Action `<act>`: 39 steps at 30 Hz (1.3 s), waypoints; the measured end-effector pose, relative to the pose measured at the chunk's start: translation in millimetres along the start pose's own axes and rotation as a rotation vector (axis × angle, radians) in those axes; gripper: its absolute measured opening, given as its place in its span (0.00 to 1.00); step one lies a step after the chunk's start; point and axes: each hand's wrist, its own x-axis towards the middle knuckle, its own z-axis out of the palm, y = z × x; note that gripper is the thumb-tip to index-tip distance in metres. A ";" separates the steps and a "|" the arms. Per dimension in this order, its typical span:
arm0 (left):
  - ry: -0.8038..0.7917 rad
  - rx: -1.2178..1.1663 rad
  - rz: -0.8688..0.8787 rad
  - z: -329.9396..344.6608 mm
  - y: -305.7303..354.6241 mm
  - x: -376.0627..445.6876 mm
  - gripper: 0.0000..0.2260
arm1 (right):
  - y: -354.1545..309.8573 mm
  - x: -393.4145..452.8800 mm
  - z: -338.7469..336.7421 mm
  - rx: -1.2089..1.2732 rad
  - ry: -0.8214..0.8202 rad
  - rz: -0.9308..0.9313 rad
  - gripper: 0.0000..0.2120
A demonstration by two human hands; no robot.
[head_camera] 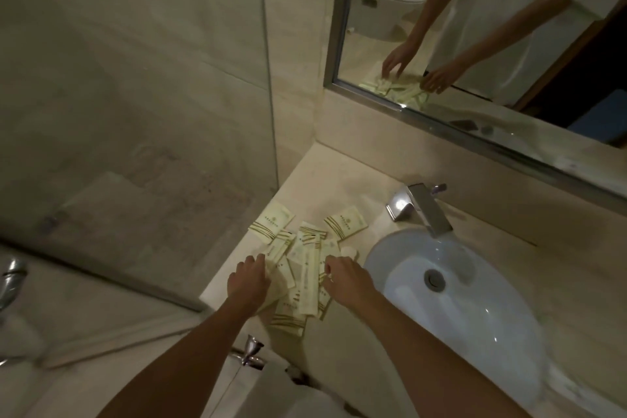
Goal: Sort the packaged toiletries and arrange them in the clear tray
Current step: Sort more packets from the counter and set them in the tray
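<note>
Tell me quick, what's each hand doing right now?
Left hand: open, fingers resting on the pile of toiletry packets.
Right hand: on the packets; cannot be told whether it holds one.

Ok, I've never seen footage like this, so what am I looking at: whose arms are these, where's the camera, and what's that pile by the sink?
The camera sits on a person's head, looking down at their own bare arms. The left hand and right hand rest on a loose pile of cream toiletry packets on the counter, left of the sink and faucet. Whether the fingers grip any packet is unclear. The mirror reflects the same scene. No clear tray is visible.
</note>
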 end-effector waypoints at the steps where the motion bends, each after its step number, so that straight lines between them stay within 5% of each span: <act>1: -0.004 -0.013 0.004 1.6 -0.6 0.9 0.16 | -2.8 2.9 4.4 0.012 -0.005 0.012 0.11; 9: -0.011 -0.007 0.058 0.2 -3.9 7.9 0.07 | -32.9 22.7 33.8 0.167 -0.045 0.240 0.38; 21: 0.181 -0.087 0.025 -7.0 -10.2 0.4 0.10 | -39.9 42.9 38.4 0.109 0.009 0.287 0.31; 31: 0.275 -0.077 0.151 -25.5 30.3 3.3 0.13 | 12.6 16.1 -16.2 0.337 0.114 0.186 0.29; 39: 0.250 0.064 0.390 -1.9 115.8 -3.6 0.21 | 113.4 -46.0 -55.4 0.418 0.163 0.164 0.07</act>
